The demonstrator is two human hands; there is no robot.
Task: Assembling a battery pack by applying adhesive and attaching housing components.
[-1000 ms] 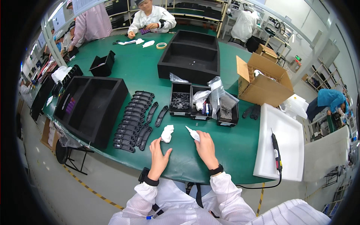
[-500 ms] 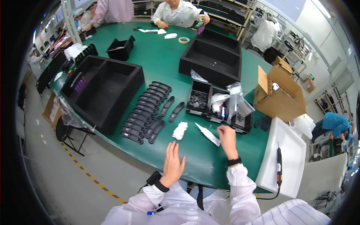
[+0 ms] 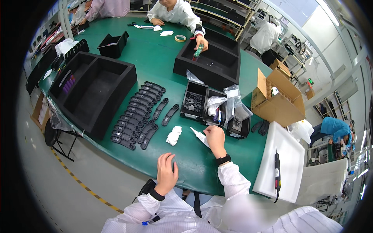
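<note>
My right hand [image 3: 215, 140] is over the wide end of a white squeeze tube [image 3: 199, 136] with a pointed nozzle, which lies on the green table. Its fingers are curled together at the tips; whatever is between them is hidden. Beyond the table's near edge hovers my left hand [image 3: 167, 174], holding nothing, its fingers loosely stretched and apart. Between the hands and the parts lies a crumpled white cloth [image 3: 174, 136]. Curved black plastic parts [image 3: 126, 128] form a column to the left, with a few set apart, including one nearest the bins [image 3: 170, 115].
Small black bins [image 3: 194, 101] hold dark little pieces and bags. Divided black trays [image 3: 99, 97] stand left and far [image 3: 210, 70]. A cardboard box [image 3: 278, 101] and a white foam tray [image 3: 268, 171] with a pen-like tool [image 3: 277, 171] are right. A co-worker's hand [image 3: 201, 42] reaches into the far tray.
My view has shifted, moving the scene leftward. My right hand has moved left over the tube's end. My left fingers have curled slightly. The co-worker has lowered a green-edged piece into the far tray.
</note>
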